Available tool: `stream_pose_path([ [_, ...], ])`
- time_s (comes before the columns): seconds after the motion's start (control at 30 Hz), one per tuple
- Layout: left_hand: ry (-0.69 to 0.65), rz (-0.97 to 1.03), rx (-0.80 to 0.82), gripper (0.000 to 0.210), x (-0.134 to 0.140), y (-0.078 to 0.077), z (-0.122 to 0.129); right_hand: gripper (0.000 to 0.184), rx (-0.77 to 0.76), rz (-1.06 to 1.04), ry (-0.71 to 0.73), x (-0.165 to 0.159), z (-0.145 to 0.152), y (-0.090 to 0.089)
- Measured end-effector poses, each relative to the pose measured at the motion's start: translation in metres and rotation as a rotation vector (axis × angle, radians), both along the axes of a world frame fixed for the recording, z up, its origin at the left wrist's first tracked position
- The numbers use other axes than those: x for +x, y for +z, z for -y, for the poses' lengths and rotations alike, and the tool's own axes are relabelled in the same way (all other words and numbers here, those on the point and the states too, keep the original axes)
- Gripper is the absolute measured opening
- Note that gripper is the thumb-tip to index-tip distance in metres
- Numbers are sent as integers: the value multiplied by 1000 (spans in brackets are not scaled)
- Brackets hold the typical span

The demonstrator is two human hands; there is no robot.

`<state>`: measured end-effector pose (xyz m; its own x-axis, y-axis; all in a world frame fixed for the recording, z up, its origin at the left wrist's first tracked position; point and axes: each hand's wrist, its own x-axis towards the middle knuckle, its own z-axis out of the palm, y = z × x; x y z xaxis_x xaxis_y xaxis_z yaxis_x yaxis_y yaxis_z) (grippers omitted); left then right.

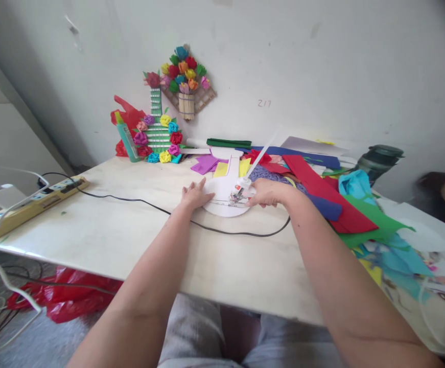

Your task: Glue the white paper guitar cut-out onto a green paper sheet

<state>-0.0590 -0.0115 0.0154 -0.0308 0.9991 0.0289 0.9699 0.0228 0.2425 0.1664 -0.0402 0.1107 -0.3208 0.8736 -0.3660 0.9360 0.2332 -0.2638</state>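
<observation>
A white guitar-shaped cutout (222,208) lies flat on the table, its neck pointing away from me. My left hand (196,195) rests on its left edge with the fingers spread. In my right hand (266,193) is a white hot glue gun (241,186), gripped over the right part of the cutout. A long translucent glue stick (262,155) sticks up from the gun's back. The nozzle points down at the cutout, where a dark line with small marks runs across; whether it touches cannot be made out.
A black cord (237,233) crosses the table from a yellow power strip (34,204). Coloured paper and felt (333,199) pile up on the right. Behind stand a glue bottle (127,139), a flowered guitar craft (159,135) and, on the wall, a paper-flower basket (186,105).
</observation>
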Motion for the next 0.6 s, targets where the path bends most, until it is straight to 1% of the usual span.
stream_pose_path([
  [0.1, 4, 20, 2, 77, 0, -1, -1, 39, 5, -14, -10, 1, 4, 3],
  [0.27, 0, 6, 17, 78, 1, -1, 0, 36, 67, -80, -30, 6, 14, 19],
  [0.33, -1, -3, 12, 77, 0, -2, 0, 36, 97, -100, -46, 12, 13, 22],
  [0.47, -6, -16, -18, 73, 0, -2, -1, 40, 85, -66, -75, 23, 6, 19],
  [0.6, -30, 6, -60, 84, -1, 1, 1, 41, 61, -41, -62, 28, 3, 16],
])
